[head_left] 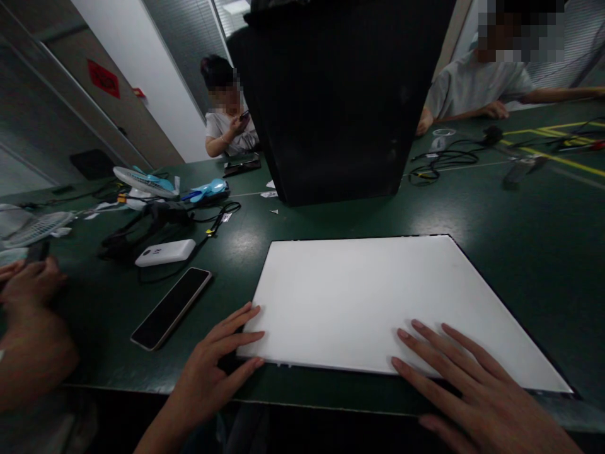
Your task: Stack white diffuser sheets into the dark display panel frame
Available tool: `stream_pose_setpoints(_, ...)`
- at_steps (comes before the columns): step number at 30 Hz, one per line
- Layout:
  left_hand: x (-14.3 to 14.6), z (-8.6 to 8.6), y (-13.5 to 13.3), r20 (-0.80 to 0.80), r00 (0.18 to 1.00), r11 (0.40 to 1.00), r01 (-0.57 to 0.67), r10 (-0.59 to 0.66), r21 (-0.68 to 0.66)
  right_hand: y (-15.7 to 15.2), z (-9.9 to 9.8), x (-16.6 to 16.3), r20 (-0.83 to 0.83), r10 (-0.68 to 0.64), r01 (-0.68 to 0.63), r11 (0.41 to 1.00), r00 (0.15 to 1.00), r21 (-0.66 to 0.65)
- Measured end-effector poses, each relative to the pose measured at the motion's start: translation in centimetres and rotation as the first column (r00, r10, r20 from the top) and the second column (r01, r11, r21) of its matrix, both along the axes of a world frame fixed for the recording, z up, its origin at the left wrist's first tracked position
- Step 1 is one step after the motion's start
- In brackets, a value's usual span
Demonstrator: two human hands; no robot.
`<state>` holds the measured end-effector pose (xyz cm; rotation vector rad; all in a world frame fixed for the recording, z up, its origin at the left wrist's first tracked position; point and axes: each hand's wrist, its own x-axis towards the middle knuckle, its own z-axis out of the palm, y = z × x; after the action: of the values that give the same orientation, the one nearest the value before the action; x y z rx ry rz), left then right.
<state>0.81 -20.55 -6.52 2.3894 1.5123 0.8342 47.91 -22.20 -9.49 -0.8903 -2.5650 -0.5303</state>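
A flat white panel (345, 296) with a thin dark edge lies on the green table (222, 353) in front of me. At its near left corner rests my left hand (220, 359), fingers spread, fingertips touching the white surface and edge. My right hand (467, 384) lies across the near right part of the panel, palm down, its fingers stretched out and apart. Neither hand is closed around anything. Left of the panel lies a phone (171, 309) with a dark screen.
Behind the panel stands a large black box-like object (340, 107). To the left are a white power bank (165, 252), black straps (146, 227) and a fan (146, 183). Cables (442, 165) lie at the back right. Another person's arm (35, 334) is at far left; two people sit across.
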Motion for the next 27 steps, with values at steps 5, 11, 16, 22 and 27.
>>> stream_pose_setpoints(5,0.2,0.0,-0.1,-0.015,1.0,1.0,-0.004,0.004,0.009,0.1,0.4,-0.2,0.001,0.036,-0.036,0.999,0.999,0.006)
stream_pose_setpoints(11,0.8,0.3,0.0,-0.01,0.999,0.999,-0.043,0.043,0.014,-0.1,0.8,-0.7,0.008,0.024,-0.023,1.0,1.0,-0.02)
stream_pose_setpoints(16,1.1,0.6,0.3,0.011,0.996,0.996,-0.085,0.085,0.005,0.0,1.6,-1.2,0.022,0.048,-0.048,0.999,0.999,-0.004)
stream_pose_setpoints(22,1.1,0.2,0.4,0.041,0.99,0.991,-0.132,0.133,-0.027,-0.1,0.9,-1.1,0.004,0.04,-0.04,0.999,0.999,-0.03)
stream_pose_setpoints(27,0.8,0.2,0.0,0.056,0.991,0.991,-0.118,0.121,-0.057,-0.4,0.0,-0.6,-0.009,0.046,-0.047,0.998,0.999,-0.047)
